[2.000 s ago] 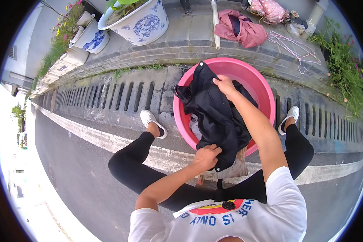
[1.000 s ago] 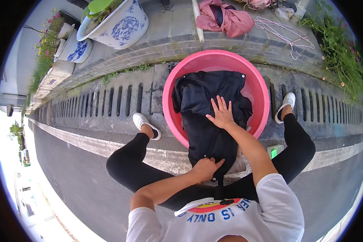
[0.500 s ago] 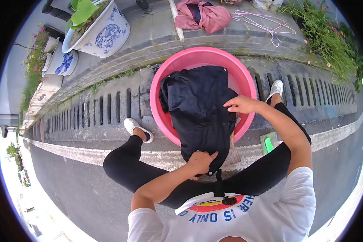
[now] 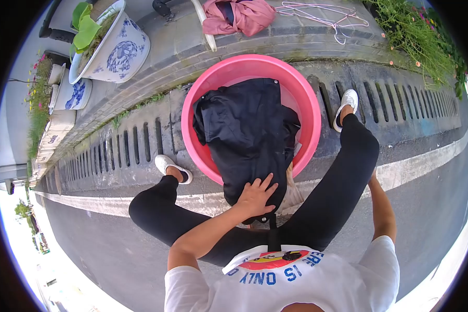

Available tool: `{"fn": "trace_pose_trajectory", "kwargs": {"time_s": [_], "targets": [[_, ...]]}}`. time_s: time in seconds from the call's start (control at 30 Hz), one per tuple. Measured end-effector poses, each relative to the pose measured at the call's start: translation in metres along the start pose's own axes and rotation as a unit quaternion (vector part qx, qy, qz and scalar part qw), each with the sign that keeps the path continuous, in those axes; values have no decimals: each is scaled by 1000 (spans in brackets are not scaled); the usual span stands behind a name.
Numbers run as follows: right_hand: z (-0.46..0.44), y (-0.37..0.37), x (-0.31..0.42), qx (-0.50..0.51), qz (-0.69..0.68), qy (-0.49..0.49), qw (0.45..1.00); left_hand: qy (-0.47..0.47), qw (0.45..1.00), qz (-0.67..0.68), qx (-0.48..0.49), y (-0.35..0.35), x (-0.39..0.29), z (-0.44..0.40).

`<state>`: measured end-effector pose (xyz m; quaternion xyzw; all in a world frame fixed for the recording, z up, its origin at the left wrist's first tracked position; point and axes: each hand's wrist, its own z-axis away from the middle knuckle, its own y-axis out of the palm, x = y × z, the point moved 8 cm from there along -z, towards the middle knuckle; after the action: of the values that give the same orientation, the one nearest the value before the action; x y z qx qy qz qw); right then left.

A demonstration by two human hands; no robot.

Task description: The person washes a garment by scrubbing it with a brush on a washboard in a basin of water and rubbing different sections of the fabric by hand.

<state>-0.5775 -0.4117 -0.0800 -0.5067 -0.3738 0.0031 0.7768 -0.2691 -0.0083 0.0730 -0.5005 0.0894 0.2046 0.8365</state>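
Observation:
A black garment (image 4: 244, 127) lies spread over a pink basin (image 4: 190, 148), its lower end hanging over the near rim toward my lap. My left hand (image 4: 257, 198) rests on that lower end with its fingers spread. Beyond my right leg, my right hand (image 4: 373, 178) reaches down, mostly hidden behind the knee, so its fingers do not show. Beneath the garment, by the near rim, a pale cloth or board (image 4: 292, 195) shows in part; I cannot tell which.
Drain slots (image 4: 135, 144) run along both sides of the basin. On the raised ledge are a pink cloth bundle (image 4: 244, 18), pink hangers (image 4: 325, 14) and a blue-and-white planter (image 4: 122, 54). Green plants (image 4: 416, 41) hang over the ledge at the right.
My right hand has left the garment and moved down behind my right knee, which has swung inward over the green item. My left hand has opened flat. The view has shifted, moving the basin left.

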Motion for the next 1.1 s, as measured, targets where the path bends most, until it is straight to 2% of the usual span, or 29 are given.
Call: {"fn": "trace_pose_trajectory", "kwargs": {"time_s": [0.1, 0.13, 0.23, 0.3, 0.4, 0.5, 0.6, 0.7, 0.77, 0.8, 0.87, 0.9, 1.0, 1.07, 1.1], "targets": [[67, 62, 20, -6, -148, 115, 982, -48, 997, -14, 53, -8, 6, -3], [82, 68, 20, -21, -141, 135, 980, -64, 995, -14, 70, -6, 9, -4], [106, 80, 26, -60, -21, 151, 986, -81, 993, -29, 86, -2, 10, -13], [104, 85, 19, -67, 103, 103, 987, -90, 992, -38, 84, -2, 10, -15], [100, 63, 36, -94, 105, 160, 977, -81, 992, -31, 88, -2, 11, -19], [82, 76, 24, -65, 194, 148, 968, -71, 993, -30, 88, 1, 11, -21], [64, 94, 9, 17, 265, 179, 947, -63, 995, -21, 76, 3, 14, -20], [62, 84, 31, 39, 327, 183, 927, -55, 996, -9, 71, 1, 12, -18], [59, 101, 10, 35, 357, 168, 918, -55, 996, -5, 64, -1, 15, -16], [61, 105, 2, -2, 275, 173, 946, -54, 997, -3, 58, 0, 16, -14], [67, 136, -44, 27, 171, 205, 963, -48, 998, 3, 47, 1, 16, -12], [71, 142, -59, 43, 120, 224, 966, -46, 998, 2, 38, 2, 16, -9], [77, 121, -84, -8, 19, 278, 960, -29, 1000, 1, 0, 1, 12, -1], [72, 58, -63, -181, 9, 211, 960, -14, 999, 15, -35, 0, 6, 8], [65, 19, -71, -240, -17, 237, 941, -10, 997, 51, -51, 0, 8, 11]]}}
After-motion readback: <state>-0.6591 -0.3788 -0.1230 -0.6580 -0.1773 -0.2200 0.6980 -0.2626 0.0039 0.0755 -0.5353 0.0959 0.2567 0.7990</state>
